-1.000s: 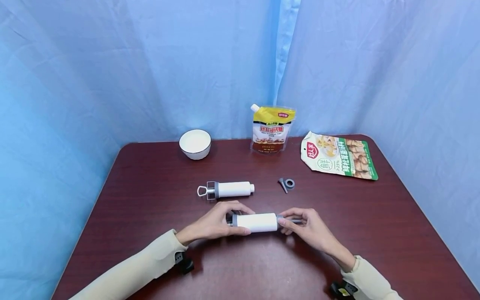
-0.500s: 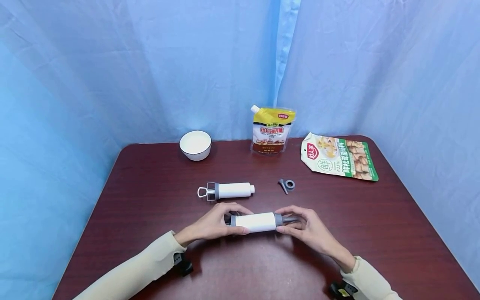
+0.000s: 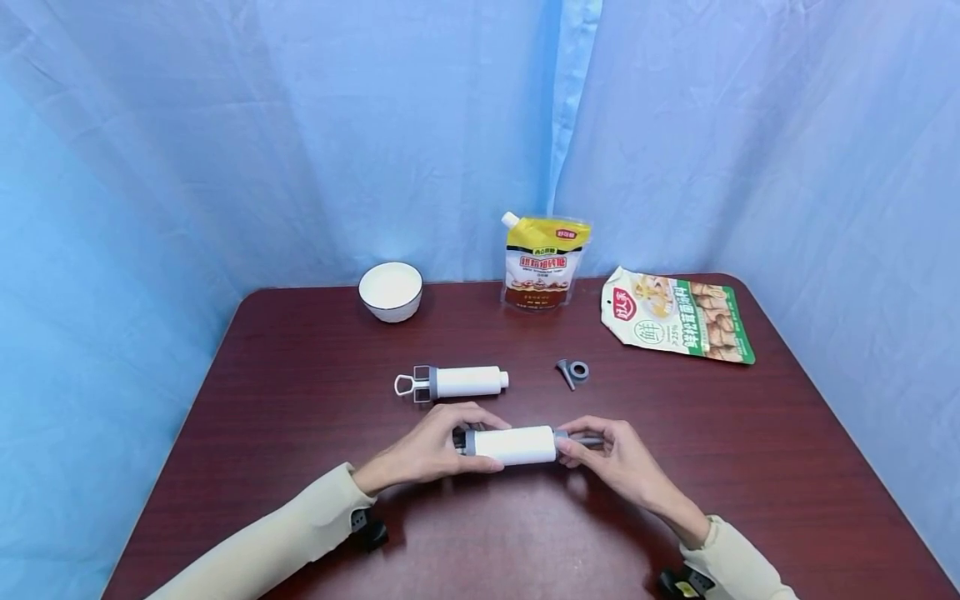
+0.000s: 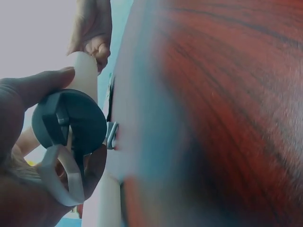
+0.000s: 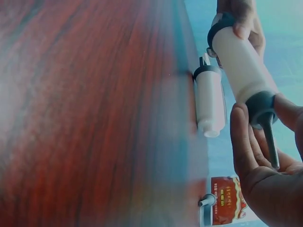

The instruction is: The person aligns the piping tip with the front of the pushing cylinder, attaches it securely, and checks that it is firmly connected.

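Note:
A white icing syringe point(image 3: 516, 446) with grey ends lies level between the hands, above the near part of the table. Its plunger end is gripped by my left hand point(image 3: 423, 446), thumb and fingers on opposite sides. The left wrist view shows the grey end cap point(image 4: 90, 120) and the white loop handle point(image 4: 47, 172) by that palm. My right hand point(image 3: 626, 467) pinches the grey collar point(image 5: 260, 105) at the other end between thumb and fingers. From the collar a thin grey nozzle point(image 5: 271, 142) points towards the right palm.
Beyond the hands lies a second icing syringe point(image 3: 467, 381). Right of it are a small grey nozzle point(image 3: 567, 375) and a grey ring point(image 3: 578, 372). Farther back stand a white bowl point(image 3: 391, 292) and a spouted pouch point(image 3: 542, 262); a green-white food packet point(image 3: 678, 317) lies right.
The right fingers spread along the collar half a second ago, and now they pinch it closer together again. The syringe has shifted slightly right since then. The other things stay put.

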A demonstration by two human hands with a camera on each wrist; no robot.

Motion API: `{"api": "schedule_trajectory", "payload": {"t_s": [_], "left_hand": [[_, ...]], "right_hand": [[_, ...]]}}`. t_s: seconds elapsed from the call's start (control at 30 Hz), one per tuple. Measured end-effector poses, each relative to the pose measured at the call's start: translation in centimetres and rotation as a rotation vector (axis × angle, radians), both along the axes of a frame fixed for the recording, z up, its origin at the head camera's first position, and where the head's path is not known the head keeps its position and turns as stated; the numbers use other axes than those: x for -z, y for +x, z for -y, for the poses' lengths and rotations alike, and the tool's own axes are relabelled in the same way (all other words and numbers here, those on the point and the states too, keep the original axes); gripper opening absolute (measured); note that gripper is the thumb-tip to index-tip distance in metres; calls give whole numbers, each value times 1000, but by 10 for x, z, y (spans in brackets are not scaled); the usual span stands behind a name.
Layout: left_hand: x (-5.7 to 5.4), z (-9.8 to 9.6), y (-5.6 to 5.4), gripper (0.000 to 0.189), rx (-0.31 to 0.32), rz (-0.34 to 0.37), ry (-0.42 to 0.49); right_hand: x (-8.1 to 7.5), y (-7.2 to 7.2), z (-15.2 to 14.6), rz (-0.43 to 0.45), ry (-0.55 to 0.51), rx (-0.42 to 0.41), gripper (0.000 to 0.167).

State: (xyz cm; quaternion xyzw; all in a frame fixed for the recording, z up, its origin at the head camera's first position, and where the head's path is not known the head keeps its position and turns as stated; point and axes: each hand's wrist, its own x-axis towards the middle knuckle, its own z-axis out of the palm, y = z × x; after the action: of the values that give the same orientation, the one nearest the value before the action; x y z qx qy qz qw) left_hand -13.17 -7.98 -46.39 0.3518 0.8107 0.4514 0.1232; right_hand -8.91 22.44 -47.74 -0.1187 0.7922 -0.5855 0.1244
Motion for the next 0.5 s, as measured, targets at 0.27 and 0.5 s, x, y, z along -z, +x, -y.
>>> {"api": "schedule_trajectory", "payload": {"t_s": [0.27, 0.5], "left_hand": [[4, -1, 1, 41, -14, 42, -3], [6, 1, -1, 39, -21, 74, 24]], "right_hand": [[3, -2, 2, -80, -47, 15, 23], [1, -2, -2, -109, -39, -8, 32]]}}
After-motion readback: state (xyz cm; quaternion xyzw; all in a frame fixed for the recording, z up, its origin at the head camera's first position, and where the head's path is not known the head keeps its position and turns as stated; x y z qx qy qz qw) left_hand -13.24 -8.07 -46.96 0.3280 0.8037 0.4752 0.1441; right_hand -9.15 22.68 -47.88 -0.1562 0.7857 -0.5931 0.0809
